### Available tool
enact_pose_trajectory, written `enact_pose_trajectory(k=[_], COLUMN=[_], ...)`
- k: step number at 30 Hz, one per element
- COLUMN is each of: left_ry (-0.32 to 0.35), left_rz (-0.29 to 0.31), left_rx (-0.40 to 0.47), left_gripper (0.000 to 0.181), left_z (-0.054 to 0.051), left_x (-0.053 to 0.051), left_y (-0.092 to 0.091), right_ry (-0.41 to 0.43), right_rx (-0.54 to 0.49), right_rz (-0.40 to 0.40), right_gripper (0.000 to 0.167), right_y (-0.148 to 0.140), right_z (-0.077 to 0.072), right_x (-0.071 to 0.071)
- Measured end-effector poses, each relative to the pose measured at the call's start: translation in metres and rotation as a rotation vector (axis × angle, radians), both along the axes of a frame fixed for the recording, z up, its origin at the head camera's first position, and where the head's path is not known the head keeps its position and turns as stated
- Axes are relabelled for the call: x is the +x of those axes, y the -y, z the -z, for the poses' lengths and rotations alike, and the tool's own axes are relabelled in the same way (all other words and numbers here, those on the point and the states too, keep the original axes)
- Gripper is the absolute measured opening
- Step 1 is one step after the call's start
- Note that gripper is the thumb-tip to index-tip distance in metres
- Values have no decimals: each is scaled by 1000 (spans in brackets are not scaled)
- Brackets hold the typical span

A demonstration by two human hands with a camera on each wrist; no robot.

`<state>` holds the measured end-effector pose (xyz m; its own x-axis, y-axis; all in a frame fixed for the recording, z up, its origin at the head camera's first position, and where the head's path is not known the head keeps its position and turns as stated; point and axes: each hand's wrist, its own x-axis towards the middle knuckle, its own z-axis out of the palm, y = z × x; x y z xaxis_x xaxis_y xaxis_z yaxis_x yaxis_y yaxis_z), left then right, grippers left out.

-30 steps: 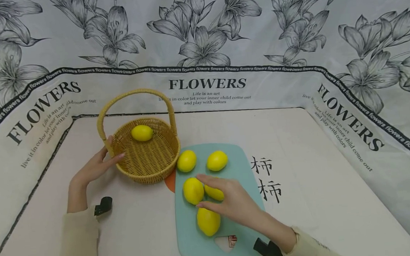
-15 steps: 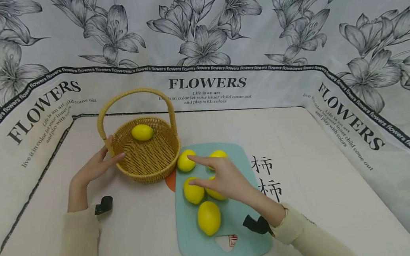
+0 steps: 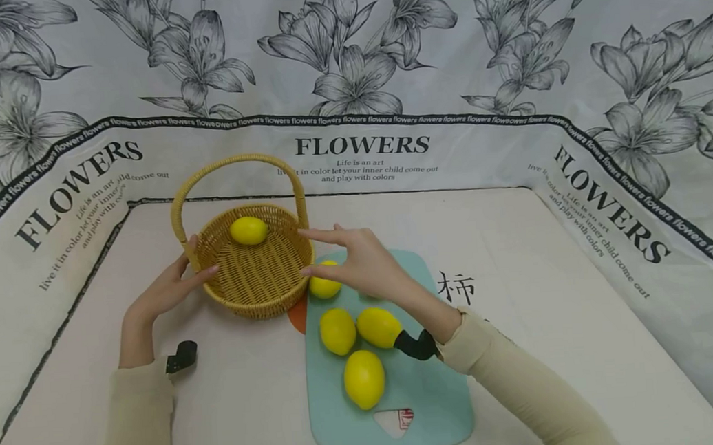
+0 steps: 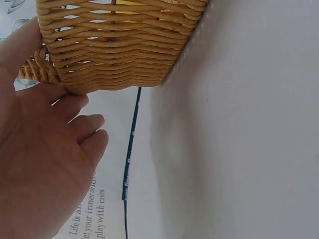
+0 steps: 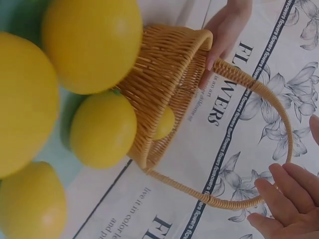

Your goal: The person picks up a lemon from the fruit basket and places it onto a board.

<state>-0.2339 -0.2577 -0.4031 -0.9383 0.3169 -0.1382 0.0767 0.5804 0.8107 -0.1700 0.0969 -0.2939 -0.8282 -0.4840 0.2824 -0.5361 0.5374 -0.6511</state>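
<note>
On the left of the table in the head view stands a wicker basket (image 3: pixel 261 277) with a tall arched handle and one lemon (image 3: pixel 249 231) inside. My left hand (image 3: pixel 165 291) holds the basket's left rim, thumb over the edge. Beside its right rim, my right hand (image 3: pixel 365 260) is spread with thumb and forefinger apart and nothing between them; whether it touches the basket is unclear. A light blue cutting board (image 3: pixel 431 403) bears several lemons (image 3: pixel 364 379). One lemon (image 3: pixel 326 287) lies partly behind my right thumb, another mostly under that hand.
The white tablecloth (image 3: pixel 239 403) carries printed characters (image 3: pixel 456 287) right of the board. Behind stands a flower-printed backdrop (image 3: pixel 355 81). Each wrist wears a black camera mount, the right one (image 3: pixel 416 344) hanging close to a lemon.
My right hand has moved from over the middle lemons up and left to the basket's right rim, empty throughout. My left hand and the basket have stayed put.
</note>
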Motion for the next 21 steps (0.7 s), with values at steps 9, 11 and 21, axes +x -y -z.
enact_pose_trajectory(k=[9, 11, 21], left_ry=[-22, -22, -18], left_rz=[13, 12, -1], left_rx=[10, 9, 7], left_gripper=[85, 86, 88], left_z=[1, 0, 1], left_x=[-5, -5, -1], left_y=[1, 1, -1], right_ry=[0, 7, 83], right_rx=[91, 124, 229], right_rz=[-45, -56, -75], right_gripper=[58, 60, 63], right_y=[27, 34, 80], right_z=[-16, -19, -25], right_x=[-35, -43, -78])
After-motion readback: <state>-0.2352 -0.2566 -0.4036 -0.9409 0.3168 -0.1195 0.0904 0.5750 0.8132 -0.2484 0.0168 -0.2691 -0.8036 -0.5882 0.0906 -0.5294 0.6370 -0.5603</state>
